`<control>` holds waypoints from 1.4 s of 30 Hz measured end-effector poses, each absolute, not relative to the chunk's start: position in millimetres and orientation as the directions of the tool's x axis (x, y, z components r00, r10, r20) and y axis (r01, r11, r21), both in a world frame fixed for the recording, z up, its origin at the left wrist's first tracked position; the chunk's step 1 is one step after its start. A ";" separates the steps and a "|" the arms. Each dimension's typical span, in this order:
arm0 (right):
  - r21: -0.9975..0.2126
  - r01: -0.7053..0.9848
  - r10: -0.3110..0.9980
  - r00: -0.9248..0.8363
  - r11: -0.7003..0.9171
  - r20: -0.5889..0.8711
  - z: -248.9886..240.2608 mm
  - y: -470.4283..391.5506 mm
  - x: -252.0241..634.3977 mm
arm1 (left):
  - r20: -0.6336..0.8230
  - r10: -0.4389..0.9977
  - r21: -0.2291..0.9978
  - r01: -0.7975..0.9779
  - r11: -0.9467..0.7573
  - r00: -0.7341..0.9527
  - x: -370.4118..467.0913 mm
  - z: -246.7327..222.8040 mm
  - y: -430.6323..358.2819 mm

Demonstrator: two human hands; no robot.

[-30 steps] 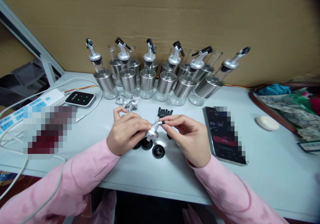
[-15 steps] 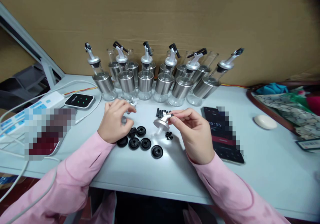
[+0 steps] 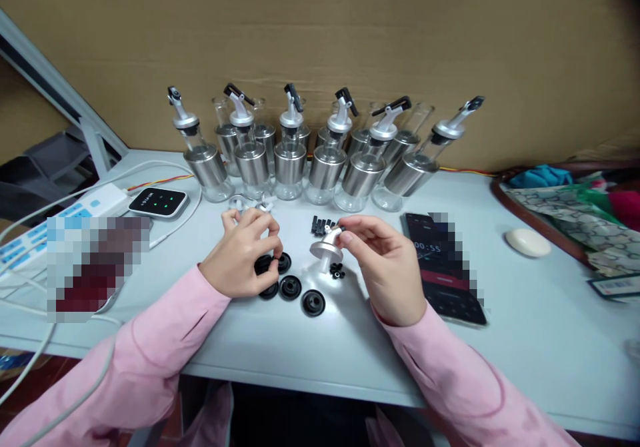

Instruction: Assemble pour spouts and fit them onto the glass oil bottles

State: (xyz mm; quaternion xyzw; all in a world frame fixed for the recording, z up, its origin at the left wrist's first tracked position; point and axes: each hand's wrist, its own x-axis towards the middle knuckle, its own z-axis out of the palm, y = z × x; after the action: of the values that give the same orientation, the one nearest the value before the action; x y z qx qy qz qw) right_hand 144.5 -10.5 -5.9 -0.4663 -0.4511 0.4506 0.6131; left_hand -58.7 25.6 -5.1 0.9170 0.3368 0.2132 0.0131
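Observation:
My right hand (image 3: 393, 267) pinches a silver pourer spout (image 3: 326, 250) by its upper end, with the round flange and pale tube hanging down over the table. My left hand (image 3: 245, 254) is among the black ring-shaped stoppers, thumb and forefinger closed on a black stopper (image 3: 263, 264) that the fingers partly cover. Several more stoppers lie close by, one black stopper (image 3: 313, 303) nearest the table's front edge. Beneath the spout are small black fittings (image 3: 337, 271), and behind it a row of short black levers (image 3: 320, 224). Silver spout parts (image 3: 253, 202) lie beyond my left hand.
Several glass bottles with steel sleeves (image 3: 291, 160) stand across the back, the front ones topped with pourers. A phone (image 3: 447, 294) lies right of my right hand, a white oval object (image 3: 528, 242) farther right. At left are a Wi-Fi device (image 3: 159, 202), a power strip (image 3: 95, 208) and cables.
My left hand has shifted right and its fingers have closed at the black stoppers. The spout in my right hand has turned more upright.

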 end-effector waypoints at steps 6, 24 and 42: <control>-0.977 -0.150 0.979 0.163 0.149 0.124 -7.5 -10.0 145.4 | 0.357 0.647 0.151 0.641 -0.752 0.674 -57.1 -8.6 26.2; -0.810 -0.524 0.955 -0.261 -0.264 -0.142 0.9 -10.6 137.4 | 0.652 0.528 0.155 0.585 -0.796 0.545 -47.3 -9.9 14.1; -0.864 -0.478 0.973 -0.223 -0.158 -0.055 1.1 -12.4 136.1 | 0.569 0.523 0.203 0.509 -0.837 0.634 -48.1 -11.3 15.5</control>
State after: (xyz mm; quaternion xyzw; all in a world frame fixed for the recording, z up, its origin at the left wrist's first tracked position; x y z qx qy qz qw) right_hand 136.1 -12.4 1.1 -0.3298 -0.3754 0.6859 0.5290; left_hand -48.1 15.5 -11.3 0.9039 0.2855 0.3184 0.0115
